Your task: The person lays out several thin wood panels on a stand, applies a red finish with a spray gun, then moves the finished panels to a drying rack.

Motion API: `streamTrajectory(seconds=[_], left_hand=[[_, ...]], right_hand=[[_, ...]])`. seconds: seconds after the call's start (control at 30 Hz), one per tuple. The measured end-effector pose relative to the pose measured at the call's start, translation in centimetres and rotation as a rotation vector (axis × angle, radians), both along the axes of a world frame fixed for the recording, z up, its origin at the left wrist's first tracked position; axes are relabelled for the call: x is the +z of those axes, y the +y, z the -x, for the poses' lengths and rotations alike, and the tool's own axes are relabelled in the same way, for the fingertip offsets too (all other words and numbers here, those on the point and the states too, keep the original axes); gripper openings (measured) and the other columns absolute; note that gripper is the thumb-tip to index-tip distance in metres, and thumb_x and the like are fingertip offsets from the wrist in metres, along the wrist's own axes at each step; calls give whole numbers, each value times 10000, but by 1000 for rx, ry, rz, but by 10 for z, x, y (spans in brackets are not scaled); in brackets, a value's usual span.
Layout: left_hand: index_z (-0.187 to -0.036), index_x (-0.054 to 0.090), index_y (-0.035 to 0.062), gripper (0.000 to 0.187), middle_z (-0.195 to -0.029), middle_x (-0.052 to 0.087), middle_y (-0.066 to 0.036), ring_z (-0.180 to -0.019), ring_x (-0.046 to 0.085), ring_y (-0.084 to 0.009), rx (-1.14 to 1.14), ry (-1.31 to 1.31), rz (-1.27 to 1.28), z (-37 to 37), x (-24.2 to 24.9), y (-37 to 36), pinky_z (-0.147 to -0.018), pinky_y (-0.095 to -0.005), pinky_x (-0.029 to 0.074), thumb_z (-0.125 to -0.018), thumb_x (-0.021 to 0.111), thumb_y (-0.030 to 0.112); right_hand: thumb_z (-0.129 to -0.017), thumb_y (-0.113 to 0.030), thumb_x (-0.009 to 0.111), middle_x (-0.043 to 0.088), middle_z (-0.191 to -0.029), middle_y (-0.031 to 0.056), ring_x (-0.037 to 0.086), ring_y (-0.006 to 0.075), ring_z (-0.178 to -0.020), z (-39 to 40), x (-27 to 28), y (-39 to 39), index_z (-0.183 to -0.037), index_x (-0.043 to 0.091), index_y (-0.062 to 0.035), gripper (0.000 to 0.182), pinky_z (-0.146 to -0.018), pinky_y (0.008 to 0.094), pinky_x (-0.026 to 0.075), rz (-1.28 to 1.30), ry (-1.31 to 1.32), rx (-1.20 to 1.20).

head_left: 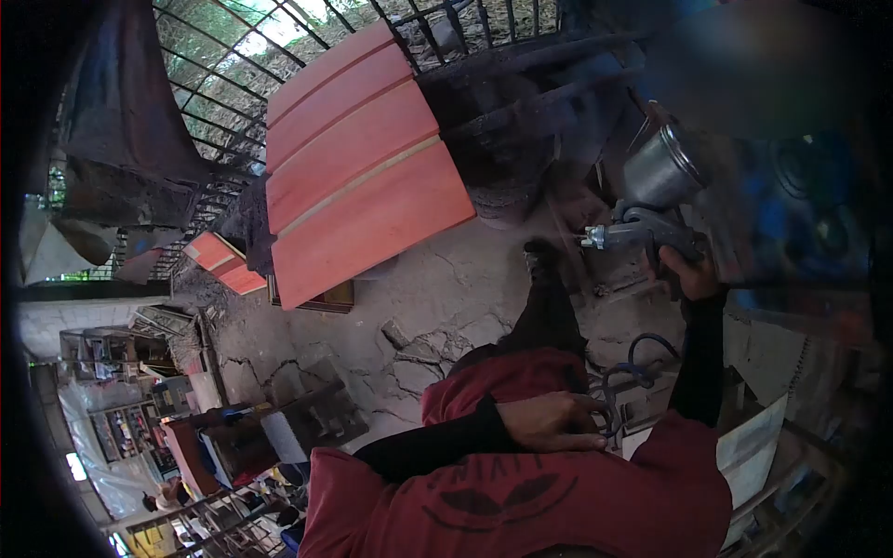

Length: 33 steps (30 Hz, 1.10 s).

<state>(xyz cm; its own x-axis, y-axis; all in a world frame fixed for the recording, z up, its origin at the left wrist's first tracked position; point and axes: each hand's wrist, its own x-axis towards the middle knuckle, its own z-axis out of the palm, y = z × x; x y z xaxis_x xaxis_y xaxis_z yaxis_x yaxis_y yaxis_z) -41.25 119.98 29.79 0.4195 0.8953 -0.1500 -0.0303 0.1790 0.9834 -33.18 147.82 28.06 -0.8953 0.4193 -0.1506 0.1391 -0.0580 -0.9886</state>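
"Orange-red panel (349,149), obs. 1: position?"

"Tilted, upper left of centre, in strips divided by lines; the seam above the lowest strip shows pale. The spray gun (642,228) is well apart from it, to the right, nozzle facing left, metal cup on top."

"Grip?"

"Right hand (693,270): fingers closed round the gun's handle. Trigger position: cannot tell. Left hand (553,418): half curled before the red shirt (521,488), fingertips at the hose (633,371). Whether they grasp it, cannot tell."

"What stands between or in the way?"

"A dark shoe (537,251) and trouser leg are on the floor (446,279), below the line from nozzle to panel. The floor is cracked, with broken slabs. The panel itself covers part of the barred grille (511,19) behind."

"Further out?"

"Left: a smaller orange-red panel (237,270) low beside the large one, and a dark sheet (121,102) hanging in front of the bars. Lower left: crowded shelves (121,423). Lower right: a pale board (758,456). Far right: blue shapes, too blurred to identify."
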Motion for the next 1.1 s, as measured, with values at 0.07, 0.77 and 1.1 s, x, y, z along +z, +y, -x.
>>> streamTrajectory(seconds=[0.07,0.77,1.1], left_hand=[[-921,644,-19,324,-1155,540,-236,-1192,430,-407,21,19,-51,-4,-5,-11,-925,-427,417,-916,508,275],[-981,649,81,274,-1031,603,-134,-1094,514,-322,510,520,-197,60,-156,-63,-912,-422,436,-764,655,248],[-980,630,40,339,-1143,540,-188,-1055,543,-345,169,678,-45,50,-159,-172,-881,-410,453,-772,630,308]], right_hand=[[-860,-146,562,649,-784,77,611,146,-655,-10,4,-11,-914,634,-7,166,-579,264,467,4,-51,-7],[-950,-252,461,619,-947,96,609,160,-754,70,63,-131,-1072,551,1,294,-424,252,466,-195,-22,-344],[-927,-232,517,619,-809,70,556,99,-632,26,29,-271,-969,561,7,247,-428,215,389,-155,12,-741]])
